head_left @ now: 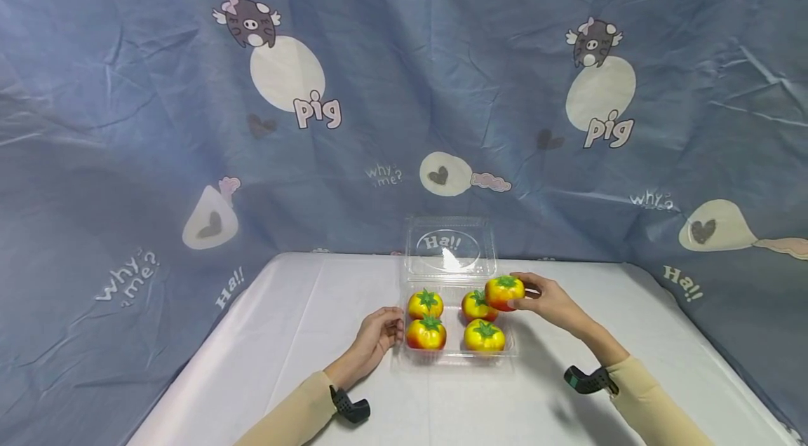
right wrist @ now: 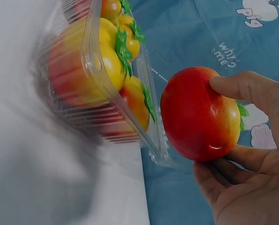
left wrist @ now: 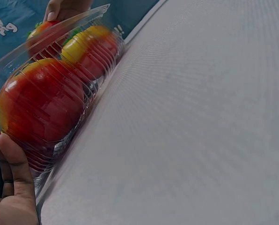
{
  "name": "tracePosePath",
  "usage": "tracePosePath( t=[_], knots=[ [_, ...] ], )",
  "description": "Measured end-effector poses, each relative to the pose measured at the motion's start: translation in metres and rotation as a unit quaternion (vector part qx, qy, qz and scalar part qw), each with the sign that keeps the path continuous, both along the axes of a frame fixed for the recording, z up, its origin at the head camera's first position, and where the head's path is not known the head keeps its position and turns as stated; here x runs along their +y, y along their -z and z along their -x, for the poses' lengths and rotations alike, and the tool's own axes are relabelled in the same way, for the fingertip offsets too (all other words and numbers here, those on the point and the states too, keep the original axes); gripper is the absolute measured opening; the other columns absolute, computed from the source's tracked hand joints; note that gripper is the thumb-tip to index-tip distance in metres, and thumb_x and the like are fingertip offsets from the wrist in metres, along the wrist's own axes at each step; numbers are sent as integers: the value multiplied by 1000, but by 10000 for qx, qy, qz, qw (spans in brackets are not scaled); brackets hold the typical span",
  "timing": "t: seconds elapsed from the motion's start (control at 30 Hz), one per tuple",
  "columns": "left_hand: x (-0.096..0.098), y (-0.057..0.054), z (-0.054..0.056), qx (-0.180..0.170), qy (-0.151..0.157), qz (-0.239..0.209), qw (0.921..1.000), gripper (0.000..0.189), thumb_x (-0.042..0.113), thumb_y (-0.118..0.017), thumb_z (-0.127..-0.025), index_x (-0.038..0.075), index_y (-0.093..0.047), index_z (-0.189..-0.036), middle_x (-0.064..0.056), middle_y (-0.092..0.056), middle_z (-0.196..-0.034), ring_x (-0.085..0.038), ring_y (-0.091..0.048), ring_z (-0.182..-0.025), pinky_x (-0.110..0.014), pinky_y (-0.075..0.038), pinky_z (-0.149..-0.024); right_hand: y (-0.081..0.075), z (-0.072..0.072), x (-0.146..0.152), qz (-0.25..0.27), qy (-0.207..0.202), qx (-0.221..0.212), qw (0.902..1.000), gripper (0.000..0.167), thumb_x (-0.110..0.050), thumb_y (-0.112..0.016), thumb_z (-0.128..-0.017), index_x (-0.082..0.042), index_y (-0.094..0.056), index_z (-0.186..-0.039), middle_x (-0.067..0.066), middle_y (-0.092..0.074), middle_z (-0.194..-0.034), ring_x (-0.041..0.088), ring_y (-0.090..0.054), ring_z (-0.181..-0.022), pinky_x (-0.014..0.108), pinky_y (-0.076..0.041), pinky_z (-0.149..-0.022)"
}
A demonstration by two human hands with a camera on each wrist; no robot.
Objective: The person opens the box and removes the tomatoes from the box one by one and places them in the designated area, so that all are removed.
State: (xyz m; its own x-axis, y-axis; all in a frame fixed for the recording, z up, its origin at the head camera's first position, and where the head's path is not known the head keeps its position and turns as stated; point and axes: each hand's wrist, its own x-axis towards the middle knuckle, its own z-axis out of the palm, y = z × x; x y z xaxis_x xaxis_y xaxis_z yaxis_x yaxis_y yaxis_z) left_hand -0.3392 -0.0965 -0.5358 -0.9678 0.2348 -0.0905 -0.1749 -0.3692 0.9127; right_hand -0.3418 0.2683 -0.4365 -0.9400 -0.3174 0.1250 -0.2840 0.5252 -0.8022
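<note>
- Currently, the right hand (head_left: 546, 300) is clamped on a red-and-yellow fruit (head_left: 503, 294), thumb on one side, fingers on the other.
- Held fruit position: near the rear right corner of the clear box (head_left: 454, 356); contact with the rim cannot be told.
- Left hand (head_left: 376, 337): fingers loosely bent and unclamped, at the left wall of the box.
- Box contents: rear left fruit (head_left: 426, 303), front left fruit (head_left: 426, 335), rear right fruit (head_left: 473, 306), front right fruit (head_left: 484, 337).
- Lid (head_left: 451, 249): raised, behind the box.
- Box location: on the white desk (head_left: 341, 299), before the blue cloth (head_left: 391, 67).
</note>
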Motion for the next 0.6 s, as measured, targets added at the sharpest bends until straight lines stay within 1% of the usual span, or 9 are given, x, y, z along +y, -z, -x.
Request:
tracePosePath(
  t=[0.2,0.3,0.43,0.6],
  knots=[
    [0,1,0,-5,-4,-38,10000,6,14,-56,-92,9,-53,-95,0,-56,-77,-11,-51,-66,-23,-45,-61,0,0,9,-73,202,35,9998,68,-30,-73,-84,0,-45,-139,24,-51,-137,43,-52,-124,41,-52,-93],
    [0,0,-1,30,4,-61,10000,5,13,-55,-93,9,-53,-94,0,-56,-77,-11,-51,-66,-23,-45,-61,0,1,15,-136,293,99,9994,69,-31,-73,-84,2,-45,-138,26,-50,-137,44,-52,-124,43,-52,-93],
    [0,-1,-1,40,5,-74,10000,5,13,-54,-93,9,-53,-94,0,-56,-76,-11,-51,-65,-23,-45,-61,-1,2,22,-168,444,77,9988,71,-33,-73,-84,2,-44,-139,26,-50,-137,44,-51,-124,45,-51,-93],
    [0,-2,-2,16,14,-130,9999,4,12,-54,-93,9,-53,-94,1,-56,-76,-11,-51,-65,-23,-45,-60,0,3,33,-82,563,98,9983,69,-31,-74,-84,-1,-45,-139,24,-50,-138,43,-51,-125,46,-49,-95]
  ],
)
